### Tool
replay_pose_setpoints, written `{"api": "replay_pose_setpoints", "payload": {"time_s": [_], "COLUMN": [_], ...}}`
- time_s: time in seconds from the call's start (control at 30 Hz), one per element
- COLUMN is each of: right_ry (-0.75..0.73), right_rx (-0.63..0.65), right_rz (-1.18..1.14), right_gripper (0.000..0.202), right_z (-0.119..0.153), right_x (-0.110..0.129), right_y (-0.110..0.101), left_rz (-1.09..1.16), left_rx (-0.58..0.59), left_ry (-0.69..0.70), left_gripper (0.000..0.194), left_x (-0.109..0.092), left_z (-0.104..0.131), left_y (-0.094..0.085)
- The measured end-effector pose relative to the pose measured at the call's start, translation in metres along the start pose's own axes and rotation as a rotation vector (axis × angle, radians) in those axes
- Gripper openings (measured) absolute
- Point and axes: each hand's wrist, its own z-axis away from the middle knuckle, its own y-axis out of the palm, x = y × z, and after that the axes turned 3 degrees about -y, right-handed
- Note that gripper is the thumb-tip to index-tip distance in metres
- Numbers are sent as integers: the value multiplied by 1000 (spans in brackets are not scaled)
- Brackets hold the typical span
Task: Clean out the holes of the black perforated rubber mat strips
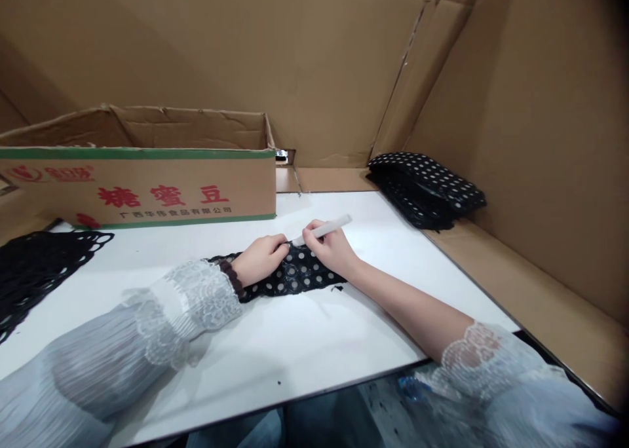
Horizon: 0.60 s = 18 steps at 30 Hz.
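A strip of black fabric with white polka dots [295, 272] lies flat on the white tabletop in front of me. My left hand [260, 259] rests over its left part, with fingers curled together and pressing at the strip's upper edge. My right hand [331, 248] grips a white pen-shaped tool [335, 225], tilted with its rear end up to the right. The tool's tip meets the fabric's upper edge, just beside my left fingertips. What kind of tip it has is too small to tell.
An open cardboard box [196, 189] with red lettering stands at the back left. Black openwork fabric [39, 264] lies at the left edge. Folded black dotted fabric [425, 186] sits at the back right. Cardboard walls [314, 74] enclose the white table [275, 350].
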Motion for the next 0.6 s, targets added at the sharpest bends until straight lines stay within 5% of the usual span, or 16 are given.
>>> {"api": "replay_pose_setpoints", "payload": {"time_s": [0.4, 0.6], "right_ry": [-260, -115], "right_rx": [109, 43], "right_rz": [560, 345], "right_gripper": [34, 31], "right_z": [-1, -7], "right_x": [-1, -6], "right_y": [15, 8], "left_rz": [42, -30], "left_rx": [-51, -59], "left_ry": [42, -43], "left_gripper": [17, 20], "left_x": [-4, -6], "left_z": [6, 4], "left_y": [2, 1]}}
